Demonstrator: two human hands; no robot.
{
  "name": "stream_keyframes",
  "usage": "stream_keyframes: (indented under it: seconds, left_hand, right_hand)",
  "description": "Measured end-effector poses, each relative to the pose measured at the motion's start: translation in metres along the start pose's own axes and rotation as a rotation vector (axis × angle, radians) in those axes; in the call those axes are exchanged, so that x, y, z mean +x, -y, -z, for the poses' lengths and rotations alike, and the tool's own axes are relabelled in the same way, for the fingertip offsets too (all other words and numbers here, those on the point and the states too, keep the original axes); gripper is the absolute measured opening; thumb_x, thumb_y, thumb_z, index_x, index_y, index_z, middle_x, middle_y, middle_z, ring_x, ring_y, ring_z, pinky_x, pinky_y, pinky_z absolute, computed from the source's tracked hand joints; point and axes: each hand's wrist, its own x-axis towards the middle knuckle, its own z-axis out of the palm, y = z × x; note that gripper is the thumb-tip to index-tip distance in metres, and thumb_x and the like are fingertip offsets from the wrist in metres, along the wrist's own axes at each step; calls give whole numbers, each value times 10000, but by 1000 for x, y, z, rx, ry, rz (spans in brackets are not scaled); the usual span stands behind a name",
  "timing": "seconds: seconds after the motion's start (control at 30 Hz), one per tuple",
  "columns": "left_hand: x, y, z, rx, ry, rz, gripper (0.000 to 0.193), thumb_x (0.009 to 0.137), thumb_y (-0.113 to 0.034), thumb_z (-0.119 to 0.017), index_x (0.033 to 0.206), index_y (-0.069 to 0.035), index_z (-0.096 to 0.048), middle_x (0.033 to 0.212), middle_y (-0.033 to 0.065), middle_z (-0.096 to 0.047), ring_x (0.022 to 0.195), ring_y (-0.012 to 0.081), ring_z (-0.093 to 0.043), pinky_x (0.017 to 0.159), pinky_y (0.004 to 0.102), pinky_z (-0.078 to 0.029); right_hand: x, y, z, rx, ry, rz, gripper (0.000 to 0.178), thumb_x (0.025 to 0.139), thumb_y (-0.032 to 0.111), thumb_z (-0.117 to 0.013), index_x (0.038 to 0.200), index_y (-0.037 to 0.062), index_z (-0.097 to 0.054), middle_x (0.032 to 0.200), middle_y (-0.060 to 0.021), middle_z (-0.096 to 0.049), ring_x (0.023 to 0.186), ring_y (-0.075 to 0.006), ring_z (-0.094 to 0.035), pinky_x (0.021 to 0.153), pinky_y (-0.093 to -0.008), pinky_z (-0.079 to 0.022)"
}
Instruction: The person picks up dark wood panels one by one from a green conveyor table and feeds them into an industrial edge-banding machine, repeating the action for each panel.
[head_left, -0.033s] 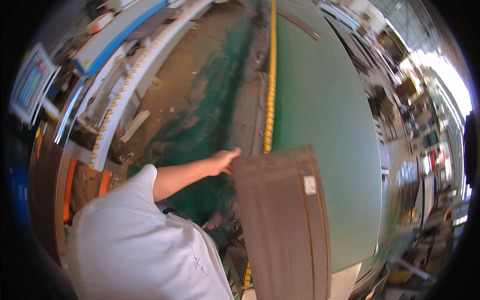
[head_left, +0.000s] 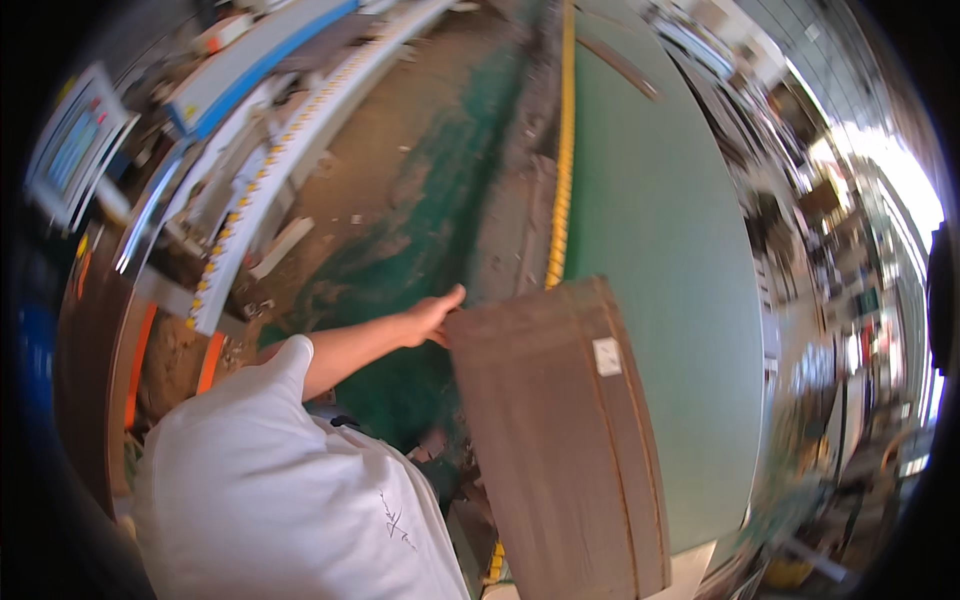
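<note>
At the far left corner of a brown wooden panel (head_left: 545, 430) is my left hand (head_left: 432, 318), its thumb raised and its fingers going under the edge, where the panel hides them. The panel is long and flat, with a groove along its right side and a small white label (head_left: 607, 356) near the far end. It lies tilted over the left side of a green tabletop (head_left: 670, 250). My right hand does not show; the panel's near end runs toward the lower edge of the picture.
Along the tabletop's left edge runs a yellow strip (head_left: 563, 190). On the left stands a machine with a blue-edged beam (head_left: 260, 65), a row of yellow rollers and a screen (head_left: 75, 150). A thin brown strip (head_left: 620, 68) lies at the tabletop's far end. Scraps litter the floor.
The panel's far end has shifted slightly left and turned a little, with my left hand moving left along with it. The surroundings have slid slightly right in the picture.
</note>
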Motion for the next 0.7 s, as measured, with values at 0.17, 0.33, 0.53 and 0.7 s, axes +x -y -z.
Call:
stream_keyframes:
  seconds: [0.17, 0.33, 0.53, 0.7]
  left_hand:
    - [-168, 1, 271, 264, -202, -227, 930, 897, -801, -307, 1317, -20, -588, 1346, 147, -567, 1256, 267, -499, 1087, 429, -353]
    - [-337, 129, 461, 83, -1166, 36, 768, 878, -735, -465, 1021, -22, -712, 980, 148, -718, 935, 280, -662, 855, 395, -481]
    - [-555, 283, 512, -475, -1815, 25, 788, 831, -666, -606, 1154, 49, -676, 1106, 188, -694, 1065, 276, -641, 950, 365, -452]
    - [-611, 342, 486, -857, -1985, 120, 795, 848, -622, -613, 1295, 35, -594, 1299, 169, -602, 1189, 241, -567, 995, 356, -422]
  right_hand:
    - [-45, 162, -120, -84, 239, 427, 589, 939, 447, -501, 1326, 7, -561, 1226, -224, -618, 1121, -324, -559, 976, -449, -446]
    - [-236, 333, -320, 56, 1004, 861, 518, 975, 349, -604, 1211, -111, -585, 1010, -170, -677, 962, -229, -597, 871, -322, -488]
    - [-568, 428, -450, -147, 2039, 990, 575, 932, 223, -680, 1393, -39, -458, 1267, -117, -591, 1128, -195, -558, 955, -308, -451]
    - [-779, 414, -555, -265, 2218, 586, 368, 960, 195, -602, 1240, -41, -566, 1073, -99, -661, 895, -157, -653, 677, -281, -570]
